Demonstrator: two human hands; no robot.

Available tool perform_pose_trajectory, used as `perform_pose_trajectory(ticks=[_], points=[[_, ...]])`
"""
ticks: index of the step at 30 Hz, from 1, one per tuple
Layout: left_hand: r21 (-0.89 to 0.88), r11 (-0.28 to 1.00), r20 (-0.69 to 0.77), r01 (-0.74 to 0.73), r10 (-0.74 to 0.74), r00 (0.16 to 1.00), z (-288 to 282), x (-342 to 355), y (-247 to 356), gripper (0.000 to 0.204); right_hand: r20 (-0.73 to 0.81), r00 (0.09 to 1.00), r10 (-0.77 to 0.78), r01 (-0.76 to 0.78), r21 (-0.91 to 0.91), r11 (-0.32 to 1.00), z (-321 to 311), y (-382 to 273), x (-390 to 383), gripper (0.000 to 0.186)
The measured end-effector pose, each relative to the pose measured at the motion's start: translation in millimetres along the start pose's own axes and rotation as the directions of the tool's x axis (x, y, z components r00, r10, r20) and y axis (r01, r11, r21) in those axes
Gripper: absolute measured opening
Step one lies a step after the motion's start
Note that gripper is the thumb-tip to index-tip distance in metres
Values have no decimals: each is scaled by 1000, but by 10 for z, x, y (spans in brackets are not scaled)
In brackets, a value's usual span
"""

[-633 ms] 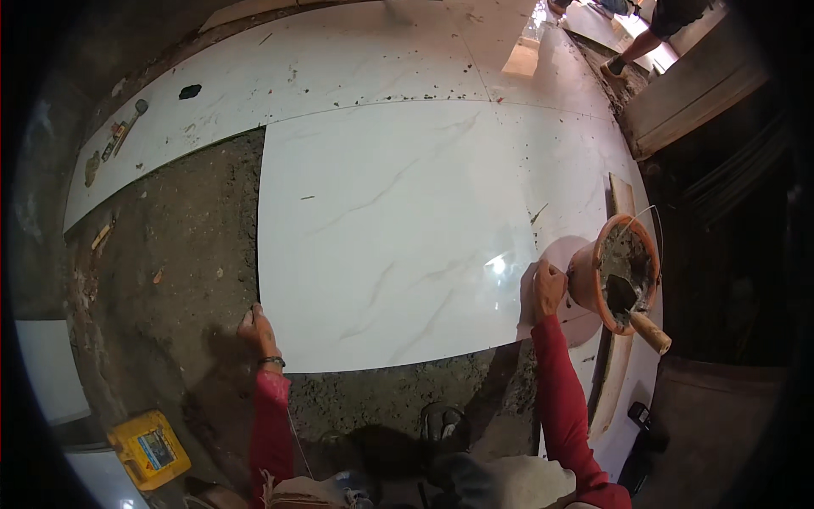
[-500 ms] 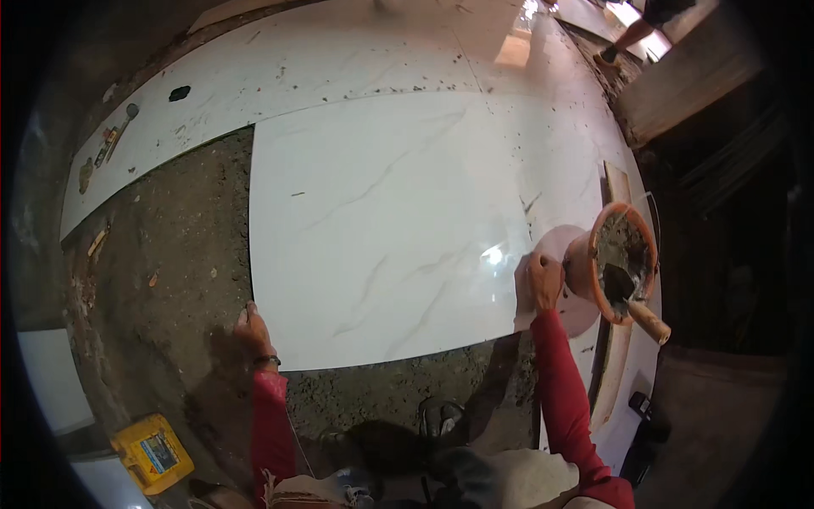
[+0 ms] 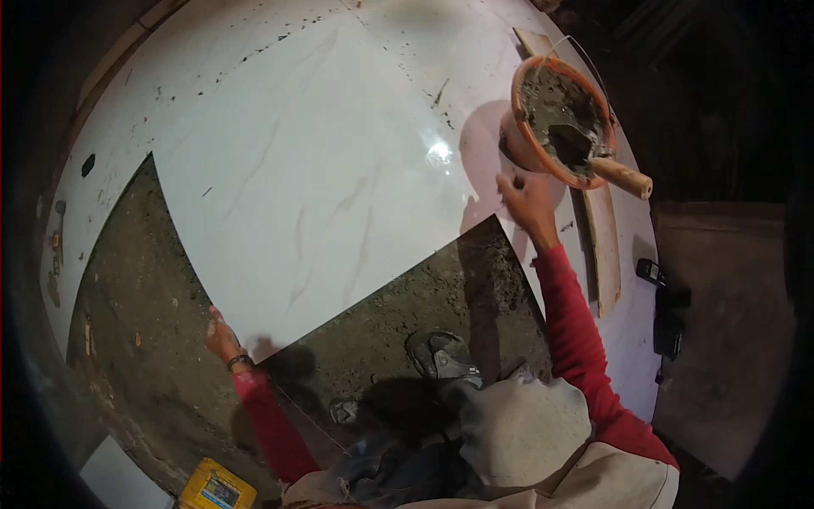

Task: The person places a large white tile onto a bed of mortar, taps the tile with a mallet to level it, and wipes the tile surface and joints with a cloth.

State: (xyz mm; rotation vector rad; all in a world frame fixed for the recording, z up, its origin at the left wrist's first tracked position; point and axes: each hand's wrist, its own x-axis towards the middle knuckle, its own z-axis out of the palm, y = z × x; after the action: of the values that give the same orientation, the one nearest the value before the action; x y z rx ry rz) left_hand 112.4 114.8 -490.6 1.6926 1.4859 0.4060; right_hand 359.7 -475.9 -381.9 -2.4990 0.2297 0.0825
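A large white marble-patterned floor tile point(image 3: 322, 195) lies before me, beside grey mortar point(image 3: 398, 297). At its left edge, close to the near left corner, my left hand point(image 3: 223, 337) touches the side with fingers stretched along it. My right hand point(image 3: 531, 205) is just past the near right corner, thumb and forefinger apart, holding nothing. Right beside it stands an orange bucket point(image 3: 517, 140) of wet mortar. A trowel point(image 3: 623, 176) rests in the bucket, its wooden handle jutting over the rim.
White tiles point(image 3: 381, 47) with scattered crumbs lie beyond. A wooden strip point(image 3: 604, 254) runs along the right, near a black device point(image 3: 650, 271). A yellow container point(image 3: 216, 485) sits at the lower left. My shoe point(image 3: 443, 356) stands on the mortar. Tools point(image 3: 58, 242) lie far left.
The view has turned, so tile and bucket sit differently in it. My right hand has come off the tile's right edge, its fingers spreading. My left hand stays at the left edge.
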Motion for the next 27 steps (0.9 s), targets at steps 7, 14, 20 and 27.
perform_pose_trajectory(ticks=[7,14,20,27], points=[[-6,999,57,-37,37,998,-72,108,-52,50,189,935,302,-322,91,942,306,427,-697,47],[160,987,21,-10,7,1000,-131,-16,122,42,166,882,441,-467,199,861,463,447,-545,43],[133,990,19,43,-46,999,-143,31,137,36,330,818,471,-561,275,781,363,460,-442,43],[273,961,46,38,-52,998,-206,249,16,41,345,813,470,-572,316,757,390,412,-459,44]])
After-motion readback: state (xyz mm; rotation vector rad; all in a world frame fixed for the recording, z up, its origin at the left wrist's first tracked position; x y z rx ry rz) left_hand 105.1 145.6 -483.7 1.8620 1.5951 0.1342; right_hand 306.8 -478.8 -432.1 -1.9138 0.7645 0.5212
